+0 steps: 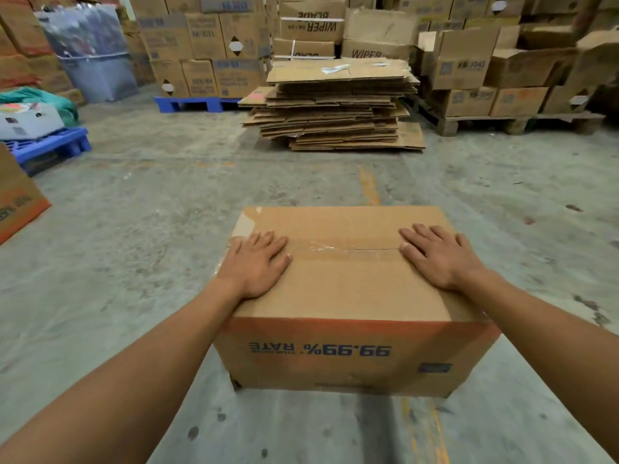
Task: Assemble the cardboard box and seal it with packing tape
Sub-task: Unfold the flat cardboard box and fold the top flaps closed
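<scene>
A brown cardboard box point(348, 289) stands on the concrete floor in front of me, flaps folded down on top. Upside-down blue print "99.99% RATE" shows on its near side. A strip of clear packing tape point(345, 247) runs along the centre seam of the top. My left hand point(256, 264) lies flat, fingers spread, on the left end of the top, over the seam. My right hand point(438, 256) lies flat in the same way on the right end. Neither hand holds anything. No tape roll or dispenser is in view.
A tall stack of flattened cardboard point(335, 105) lies on the floor straight ahead. Behind it, packed boxes stand on a blue pallet point(191, 103) and a wooden pallet point(516, 122). Another blue pallet point(50, 149) and an orange-printed box point(16, 199) sit at the left.
</scene>
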Tool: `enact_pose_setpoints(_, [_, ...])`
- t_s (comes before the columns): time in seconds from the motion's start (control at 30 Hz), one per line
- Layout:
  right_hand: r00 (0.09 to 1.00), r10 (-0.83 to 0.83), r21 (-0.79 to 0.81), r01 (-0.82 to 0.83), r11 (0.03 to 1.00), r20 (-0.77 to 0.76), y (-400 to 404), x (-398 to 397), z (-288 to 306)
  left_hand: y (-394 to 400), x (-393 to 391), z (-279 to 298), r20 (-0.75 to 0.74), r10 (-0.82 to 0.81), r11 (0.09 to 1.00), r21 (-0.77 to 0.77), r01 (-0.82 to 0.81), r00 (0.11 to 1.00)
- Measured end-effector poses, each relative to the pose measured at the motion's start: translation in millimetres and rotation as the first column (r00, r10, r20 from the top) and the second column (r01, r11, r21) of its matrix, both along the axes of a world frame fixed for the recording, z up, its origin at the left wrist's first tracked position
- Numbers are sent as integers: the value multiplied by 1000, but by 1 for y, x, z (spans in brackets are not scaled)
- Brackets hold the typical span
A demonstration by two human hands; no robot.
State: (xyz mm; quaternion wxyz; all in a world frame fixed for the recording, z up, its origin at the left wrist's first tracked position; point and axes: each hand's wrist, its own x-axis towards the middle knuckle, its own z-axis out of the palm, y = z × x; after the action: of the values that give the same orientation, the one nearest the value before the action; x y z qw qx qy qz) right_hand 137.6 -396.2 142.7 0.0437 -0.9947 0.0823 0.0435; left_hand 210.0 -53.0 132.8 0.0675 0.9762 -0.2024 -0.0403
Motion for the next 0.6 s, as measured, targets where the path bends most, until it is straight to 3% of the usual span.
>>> enact_pose_setpoints(0.3, [997, -82, 6, 82, 997, 5, 14, -12, -10, 20, 22, -6, 12, -42, 996, -84, 43, 999])
enact_pose_setpoints(0.6, [991, -115, 38, 113, 993, 62, 4, -23, -6, 49, 6, -7, -32, -3, 943, -332, -8, 999])
